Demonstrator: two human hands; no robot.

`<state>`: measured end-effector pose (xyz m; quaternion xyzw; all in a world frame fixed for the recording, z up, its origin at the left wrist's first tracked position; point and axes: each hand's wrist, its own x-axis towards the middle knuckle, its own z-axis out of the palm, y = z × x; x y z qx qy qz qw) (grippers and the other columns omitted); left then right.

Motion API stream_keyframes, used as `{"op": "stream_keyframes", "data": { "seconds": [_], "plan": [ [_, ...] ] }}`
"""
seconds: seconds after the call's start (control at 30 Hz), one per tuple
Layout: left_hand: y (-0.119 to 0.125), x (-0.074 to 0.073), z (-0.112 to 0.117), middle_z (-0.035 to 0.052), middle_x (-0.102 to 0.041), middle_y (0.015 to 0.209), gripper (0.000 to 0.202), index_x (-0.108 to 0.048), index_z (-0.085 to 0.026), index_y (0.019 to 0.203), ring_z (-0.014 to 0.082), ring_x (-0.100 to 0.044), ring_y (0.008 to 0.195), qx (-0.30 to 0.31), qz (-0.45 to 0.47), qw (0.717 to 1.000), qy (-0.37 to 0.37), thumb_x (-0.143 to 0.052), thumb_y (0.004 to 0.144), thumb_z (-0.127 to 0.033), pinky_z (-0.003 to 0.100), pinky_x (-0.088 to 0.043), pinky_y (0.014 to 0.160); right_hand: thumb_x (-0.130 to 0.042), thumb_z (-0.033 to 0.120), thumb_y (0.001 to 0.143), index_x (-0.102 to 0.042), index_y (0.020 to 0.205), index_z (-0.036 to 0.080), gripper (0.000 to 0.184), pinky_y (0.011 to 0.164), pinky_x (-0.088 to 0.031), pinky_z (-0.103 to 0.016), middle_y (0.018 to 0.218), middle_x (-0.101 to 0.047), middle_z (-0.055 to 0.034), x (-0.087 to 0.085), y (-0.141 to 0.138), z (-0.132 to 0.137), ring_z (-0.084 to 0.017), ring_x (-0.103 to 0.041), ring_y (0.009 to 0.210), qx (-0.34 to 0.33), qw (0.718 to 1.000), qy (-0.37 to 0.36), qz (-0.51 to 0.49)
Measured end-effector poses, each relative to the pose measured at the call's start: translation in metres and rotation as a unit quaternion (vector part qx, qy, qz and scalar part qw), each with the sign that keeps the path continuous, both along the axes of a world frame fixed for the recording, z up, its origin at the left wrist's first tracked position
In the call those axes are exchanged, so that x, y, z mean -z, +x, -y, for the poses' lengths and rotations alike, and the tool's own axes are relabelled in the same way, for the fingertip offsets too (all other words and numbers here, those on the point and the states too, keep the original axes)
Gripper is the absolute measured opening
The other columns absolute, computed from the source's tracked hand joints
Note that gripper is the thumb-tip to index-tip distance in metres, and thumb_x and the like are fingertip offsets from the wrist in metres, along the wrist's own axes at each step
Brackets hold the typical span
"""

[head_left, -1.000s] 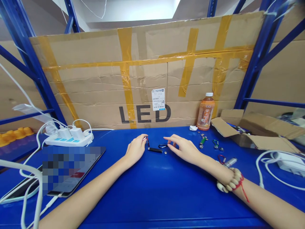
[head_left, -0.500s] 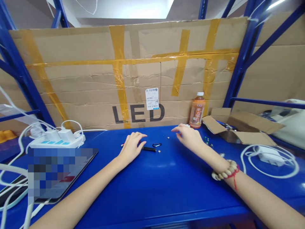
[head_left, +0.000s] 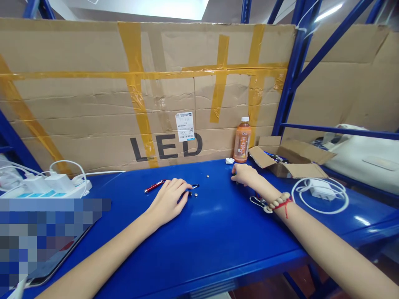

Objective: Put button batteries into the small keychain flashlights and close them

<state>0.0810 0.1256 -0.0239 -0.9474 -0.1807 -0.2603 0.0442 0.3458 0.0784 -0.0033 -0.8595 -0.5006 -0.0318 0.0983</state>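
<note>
While the left hand (head_left: 169,200) arches palm-down, loosely parted, the right hand (head_left: 247,174) curls; I cannot tell its grip.

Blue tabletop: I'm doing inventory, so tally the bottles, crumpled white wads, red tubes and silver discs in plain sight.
Bottle: 1
Crumpled white wad: 1
Red tube: 1
Silver discs: 2
Total: 5
The right hand may hide more.
</note>
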Motion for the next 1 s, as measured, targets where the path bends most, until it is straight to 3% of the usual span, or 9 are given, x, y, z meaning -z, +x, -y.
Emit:
{"op": "stream_keyframes", "data": {
  "seconds": [0.13, 0.23, 0.33, 0.4, 0.53, 0.6, 0.67, 0.83, 1.0],
  "plan": [
    [0.001, 0.0, 0.003, 0.0051, -0.06, 0.099, 0.024, -0.053, -0.019, 0.103, 0.0187, -0.051, 0.089, -0.003, 0.006, 1.0, -0.007, -0.034, 0.088, -0.019, 0.032, -0.036, 0.076, -0.061, 0.02, 0.069, -0.066, 0.087, 0.018, 0.02, 0.066, -0.046, -0.027, 0.09, -0.067, -0.008, -0.003, -0.006, 0.003, -0.021, -0.063, 0.083, -0.033, 0.998, 0.046, 0.012],
    [0.002, 0.0, 0.006, 0.0046, -0.06, 0.098, 0.028, -0.046, -0.02, 0.115, 0.0191, -0.052, 0.089, -0.019, 0.016, 1.0, -0.018, -0.038, 0.088, -0.025, 0.033, -0.036, 0.079, -0.056, 0.019, 0.076, -0.066, 0.095, 0.02, 0.021, 0.074, -0.045, -0.024, 0.096, -0.067, -0.0044, -0.006, -0.014, 0.002, -0.016, -0.061, 0.087, -0.131, 0.984, 0.117, 0.002],
    [0.003, 0.001, 0.007, 0.005, -0.06, 0.1, 0.041, -0.037, -0.019, 0.124, 0.0197, -0.053, 0.09, -0.045, 0.026, 0.998, -0.044, -0.043, 0.087, -0.034, 0.034, -0.037, 0.081, -0.056, 0.021, 0.079, -0.065, 0.097, 0.019, 0.021, 0.073, -0.045, -0.024, 0.093, -0.067, -0.0033, -0.004, -0.031, 0.001, -0.014, -0.06, 0.081, -0.295, 0.93, 0.216, -0.045],
    [0.004, 0.002, 0.006, 0.0056, -0.06, 0.103, 0.044, -0.037, -0.018, 0.124, 0.0198, -0.054, 0.09, -0.064, 0.036, 0.995, -0.061, -0.046, 0.086, -0.037, 0.034, -0.037, 0.081, -0.055, 0.023, 0.08, -0.066, 0.097, 0.02, 0.019, 0.071, -0.045, -0.024, 0.093, -0.066, -0.0025, 0.0, -0.046, 0.002, -0.014, -0.06, 0.082, -0.385, 0.887, 0.239, -0.086],
    [0.004, 0.002, 0.003, 0.0035, -0.063, 0.095, 0.024, -0.054, -0.02, 0.104, 0.0195, -0.055, 0.085, -0.069, 0.014, 0.996, -0.061, -0.039, 0.09, -0.033, 0.033, -0.037, 0.076, -0.054, 0.027, 0.082, -0.066, 0.097, 0.022, 0.02, 0.066, -0.044, -0.022, 0.091, -0.067, -0.0015, 0.011, -0.072, 0.005, -0.012, -0.06, 0.08, -0.46, 0.846, 0.21, -0.166],
    [0.003, 0.002, 0.001, 0.0024, -0.064, 0.093, 0.024, -0.057, -0.021, 0.1, 0.0188, -0.056, 0.083, -0.066, 0.011, 0.996, -0.062, -0.036, 0.091, -0.028, 0.032, -0.037, 0.074, -0.057, 0.031, 0.08, -0.065, 0.098, 0.022, 0.022, 0.065, -0.045, -0.022, 0.089, -0.067, -0.0013, 0.015, -0.075, 0.004, -0.012, -0.061, 0.079, -0.446, 0.856, 0.19, -0.176],
    [0.003, 0.003, 0.001, 0.0022, -0.064, 0.1, 0.024, -0.055, -0.022, 0.105, 0.0186, -0.056, 0.087, -0.071, 0.037, 0.995, -0.067, -0.037, 0.091, -0.026, 0.032, -0.038, 0.077, -0.059, 0.036, 0.077, -0.064, 0.101, 0.022, 0.028, 0.067, -0.045, -0.023, 0.093, -0.067, -0.0018, 0.017, -0.069, 0.002, -0.014, -0.061, 0.081, -0.404, 0.886, 0.175, -0.145],
    [0.004, 0.006, 0.001, 0.0005, -0.066, 0.09, 0.02, -0.055, -0.024, 0.103, 0.0183, -0.058, 0.081, -0.096, 0.113, 0.982, -0.117, -0.045, 0.086, -0.03, 0.031, -0.042, 0.075, -0.05, 0.032, 0.082, -0.061, 0.106, 0.019, 0.029, 0.084, -0.042, -0.026, 0.11, -0.061, -0.0054, 0.012, -0.033, -0.005, -0.018, -0.056, 0.1, -0.189, 0.973, 0.126, 0.035],
    [0.006, 0.008, 0.001, -0.001, -0.065, 0.085, 0.016, -0.053, -0.023, 0.097, 0.0148, -0.06, 0.075, -0.054, 0.157, 0.957, -0.236, -0.043, 0.087, -0.03, 0.025, -0.044, 0.067, -0.046, 0.02, 0.082, -0.06, 0.106, 0.009, 0.03, 0.084, -0.042, -0.036, 0.109, -0.06, -0.0163, 0.01, -0.002, -0.009, -0.027, -0.054, 0.104, -0.024, 0.996, 0.048, 0.064]
  ]
}}
